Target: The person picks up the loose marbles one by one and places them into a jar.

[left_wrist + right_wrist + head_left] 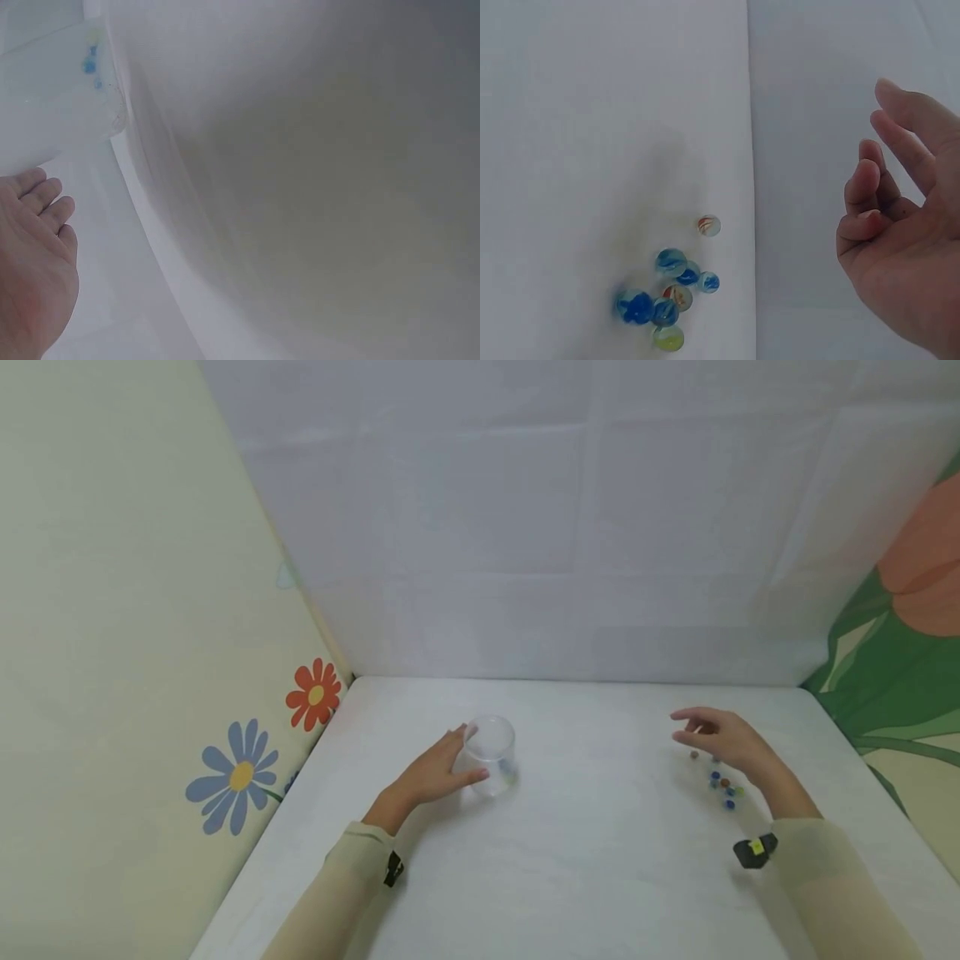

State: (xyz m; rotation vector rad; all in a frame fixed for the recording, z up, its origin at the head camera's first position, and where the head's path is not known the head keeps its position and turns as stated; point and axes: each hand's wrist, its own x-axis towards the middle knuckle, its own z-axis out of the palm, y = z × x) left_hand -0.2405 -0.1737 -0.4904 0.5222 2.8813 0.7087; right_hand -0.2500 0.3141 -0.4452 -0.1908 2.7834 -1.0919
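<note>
A clear, see-through cup [491, 752] stands on the white table, left of centre in the head view. My left hand [438, 772] is at its left side, thumb spread across the front and fingers fairly straight by the rim. Blue and greenish spots show through the cup [64, 90] in the left wrist view. Over at the right, my right hand [723, 743] hovers above loose glass marbles [724, 783]. Its thumb and index finger reach out, the other fingers bend loosely, and nothing shows between them. Blue, red-streaked and yellow marbles [679, 298] lie grouped in the right wrist view.
A white cloth-like backdrop [562, 527] rises behind the table [585, 860]. Painted flowers mark the left wall [112, 610] and the right side. Each sleeve carries a small dark device [753, 852] near the wrist.
</note>
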